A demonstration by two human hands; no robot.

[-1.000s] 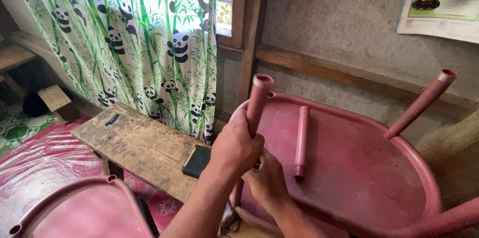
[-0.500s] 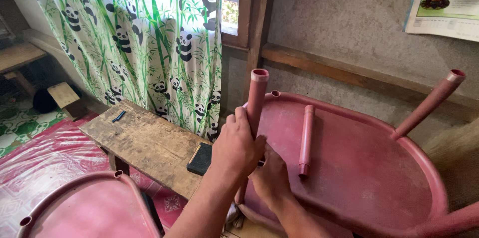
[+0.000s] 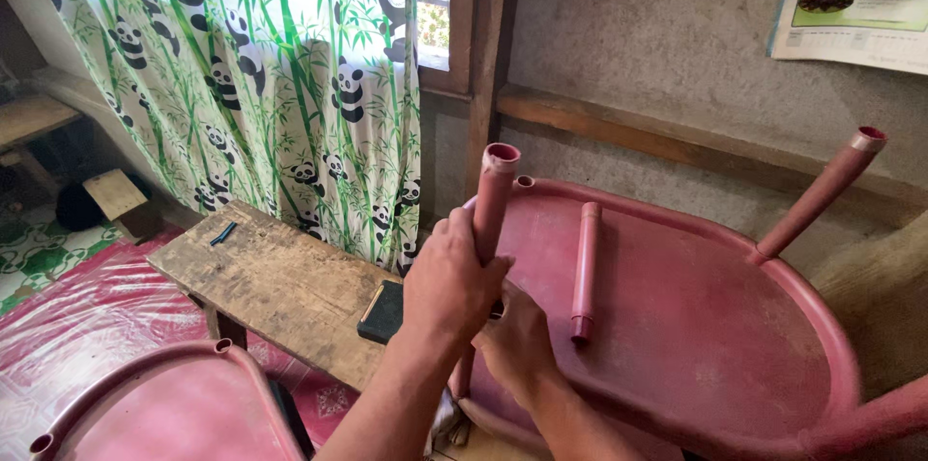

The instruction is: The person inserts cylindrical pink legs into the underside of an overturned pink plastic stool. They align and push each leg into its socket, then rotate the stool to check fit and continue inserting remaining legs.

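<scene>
Maroon plastic fills the lower right of the view: an oval table (image 3: 696,326) lies upside down, its underside facing up and its raised rim running round from 9 o'clock to 4 o'clock. At its near left corner a tube leg (image 3: 491,205) stands almost upright, hollow end on top, tilted slightly toward 1 o'clock. The left hand (image 3: 449,287) comes up from 6 o'clock on a bare forearm and is clenched around the middle of this leg, fingers wrapped over the front, knuckles toward the camera. The right hand (image 3: 517,345) sits just below and at 4 o'clock of the left one, pressed against the foot of the same leg where it meets the rim; its fingers are hidden behind the left hand, so whether it grips cannot be told. A loose leg (image 3: 583,273) lies flat on the underside just at 3 o'clock of the hands. Another leg (image 3: 820,195) stands fitted at the far right, leaning toward 1 o'clock. At 9 o'clock of the hands a worn wooden bench (image 3: 271,277) carries a small dark block (image 3: 382,311) at its near end. Behind it hangs a green panda curtain (image 3: 251,74). At 7 o'clock shows the rim of a second maroon table (image 3: 164,413).
</scene>
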